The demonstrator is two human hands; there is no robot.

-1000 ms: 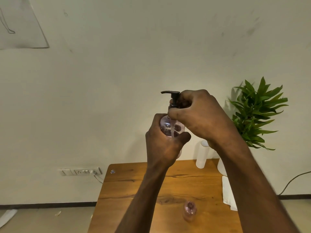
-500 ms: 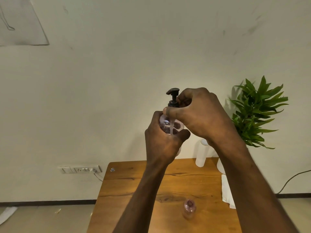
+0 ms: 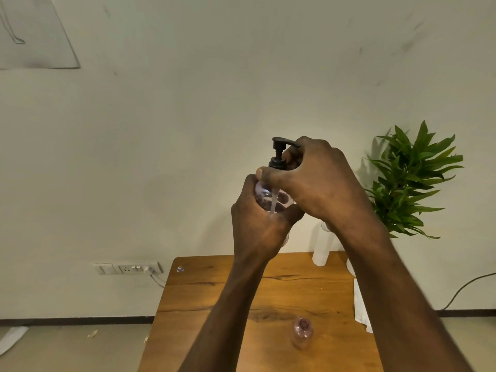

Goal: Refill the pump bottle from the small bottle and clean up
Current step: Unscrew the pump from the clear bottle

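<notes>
Now the left hand (image 3: pixel 257 229) wraps the pump bottle (image 3: pixel 269 197) high above the counter (image 3: pixel 214 294), steadying it, while the right hand (image 3: pixel 316 181) pinches the pump collar (image 3: pixel 277 163), probably to twist; the small bottle (image 3: pixel 302 332) stands uncapped near the front edge.

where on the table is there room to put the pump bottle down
The table's left half is bare wood, from the small sticker at the back corner forward, left of the forearms. The right side is crowded: white bottle, folded cloth, and the small bottle near the front.
</notes>
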